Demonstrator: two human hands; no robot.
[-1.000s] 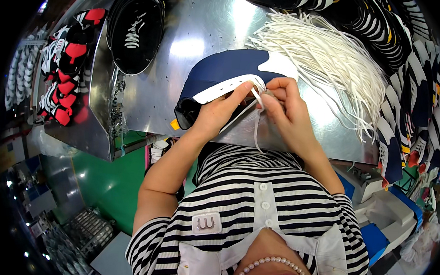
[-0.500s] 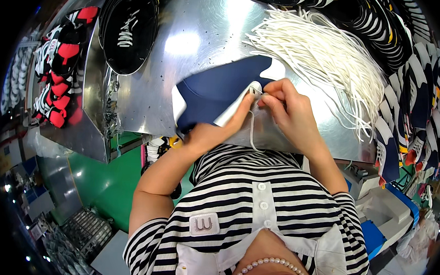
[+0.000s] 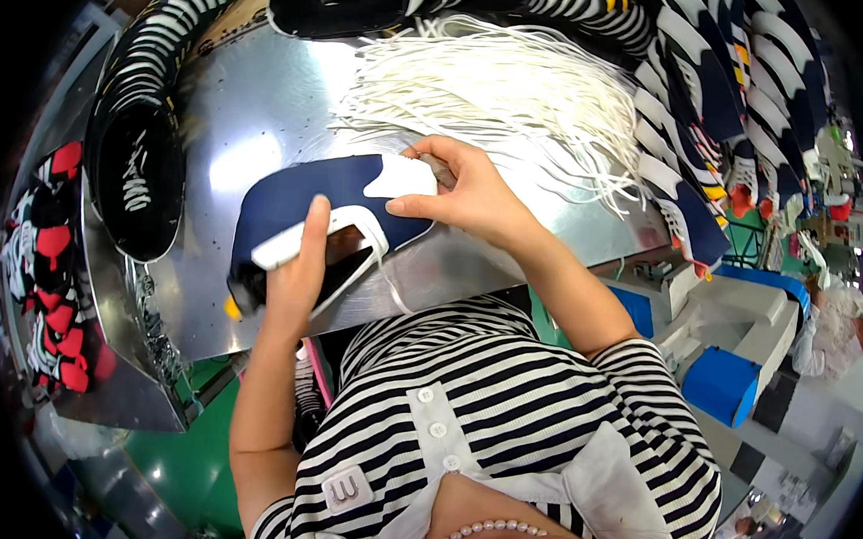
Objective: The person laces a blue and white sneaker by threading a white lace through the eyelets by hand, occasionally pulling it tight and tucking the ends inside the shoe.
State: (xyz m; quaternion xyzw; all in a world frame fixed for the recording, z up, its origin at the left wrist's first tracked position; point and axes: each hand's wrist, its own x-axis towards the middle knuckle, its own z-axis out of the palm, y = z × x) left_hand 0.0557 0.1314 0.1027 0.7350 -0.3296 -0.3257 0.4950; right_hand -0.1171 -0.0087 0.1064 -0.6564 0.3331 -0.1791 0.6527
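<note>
A navy and white shoe upper [image 3: 299, 192] lies tilted above the metal table in front of me. My left hand [image 3: 300, 272] is closed on its near side, the thumb along the white eyelet strip and the other fingers hidden inside the opening. At the white toe end, my right hand [image 3: 460, 195] pinches the upper, with the thumb on top and the fingers at the far edge. A white shoelace [image 3: 390, 285] hangs from the front of the eyelet strip toward the table's near edge.
A heap of white laces [image 3: 499, 93] covers the far part of the metal table [image 3: 230, 113]. Nested black uppers [image 3: 139, 171] stand at the left and along the back. Stacked navy and white uppers [image 3: 683, 210] sit at the right. Red and black uppers [image 3: 54, 240] lie far left.
My right hand has gone from the eyelets to the toe end of the upper. The upper has turned, so its opening and eyelet strip show more. The whole view has shifted.
</note>
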